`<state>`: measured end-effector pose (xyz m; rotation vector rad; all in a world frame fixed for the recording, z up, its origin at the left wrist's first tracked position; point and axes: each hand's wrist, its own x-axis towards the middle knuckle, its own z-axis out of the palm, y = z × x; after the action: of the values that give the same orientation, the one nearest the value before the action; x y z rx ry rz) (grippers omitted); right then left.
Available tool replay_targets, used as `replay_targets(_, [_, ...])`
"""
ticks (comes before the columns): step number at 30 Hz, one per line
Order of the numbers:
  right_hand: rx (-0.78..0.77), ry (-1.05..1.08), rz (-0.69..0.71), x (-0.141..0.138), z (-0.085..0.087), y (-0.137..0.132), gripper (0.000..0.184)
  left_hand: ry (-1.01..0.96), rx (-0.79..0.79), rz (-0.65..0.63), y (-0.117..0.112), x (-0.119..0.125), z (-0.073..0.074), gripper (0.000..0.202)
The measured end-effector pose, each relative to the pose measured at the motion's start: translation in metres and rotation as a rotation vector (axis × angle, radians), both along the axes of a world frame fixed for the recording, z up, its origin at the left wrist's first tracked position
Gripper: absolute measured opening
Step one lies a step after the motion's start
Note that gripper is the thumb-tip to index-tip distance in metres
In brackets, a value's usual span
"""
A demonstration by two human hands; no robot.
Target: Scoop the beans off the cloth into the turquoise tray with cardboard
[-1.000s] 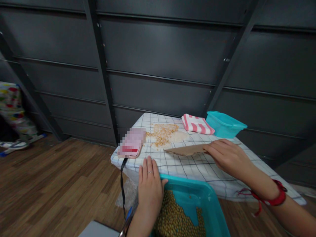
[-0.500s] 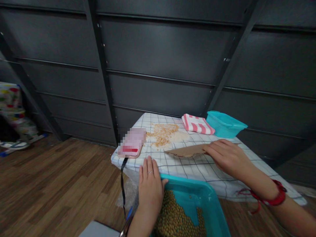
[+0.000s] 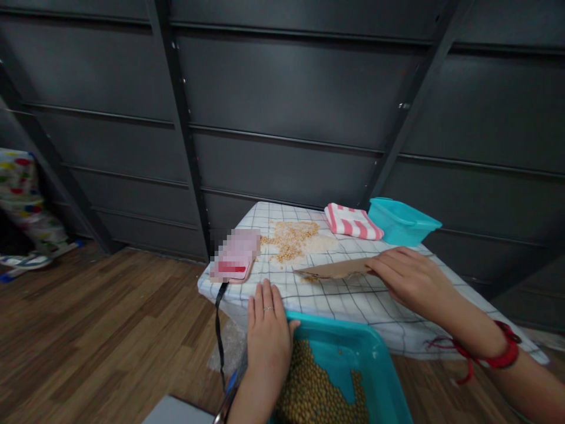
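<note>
**A:** From the head camera, looking down on a small table under a checked cloth (image 3: 353,301). What of the left hand (image 3: 267,330)?

**B:** Lying flat, palm down, at the near edge of the cloth. Fingers straight and side by side, gripping nothing. Thumb against the rim of a teal tray (image 3: 368,344) just to its right.

**A:** Inside the tray?

**B:** Yellow-brown beans (image 3: 311,388), heaped toward the near left.

**A:** And the right hand (image 3: 410,282)?

**B:** Farther out over the cloth, fingers closed down on the right end of a brown cardboard piece (image 3: 333,270). Red band (image 3: 505,353) at the wrist.

**A:** Position of the cardboard?

**B:** Low over the middle of the table, long and thin, just this side of a spill of pale grains (image 3: 291,238). Hard to tell whether lying flat or tilted on an edge.

**A:** Around that?

**B:** Left of the grains, a blurred pink item (image 3: 236,254), with a black strap (image 3: 218,330) hanging off the table edge. At the far side, a red-and-white striped cloth (image 3: 353,222) right beside a small teal tub (image 3: 399,221). Behind, a dark panelled wall (image 3: 282,88); lower left, a wood floor (image 3: 110,330).
</note>
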<state>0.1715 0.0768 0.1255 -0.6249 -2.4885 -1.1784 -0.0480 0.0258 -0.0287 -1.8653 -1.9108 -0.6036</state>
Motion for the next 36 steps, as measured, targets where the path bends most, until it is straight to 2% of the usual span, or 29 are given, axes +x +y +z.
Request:
replay_targets(8, [-0.043,-0.039,0.053,0.002,0.004,-0.011,0.028,0.025,-0.042,-0.017,-0.002,-0.001,0.006,0.055])
replay_targets(19, [-0.164,-0.033,0.055,0.002,0.011,-0.027,0.029,0.021,-0.091,-0.005,0.0,0.001,0.01,0.055])
replay_targets(28, [-0.06,-0.032,-0.006,0.003,0.011,-0.024,0.028,0.011,-0.096,-0.014,-0.001,0.0,0.009,0.054])
replay_targets(36, [-0.201,-0.03,-0.019,-0.002,0.008,-0.034,0.024,0.005,-0.087,-0.02,-0.003,-0.002,0.004,0.056])
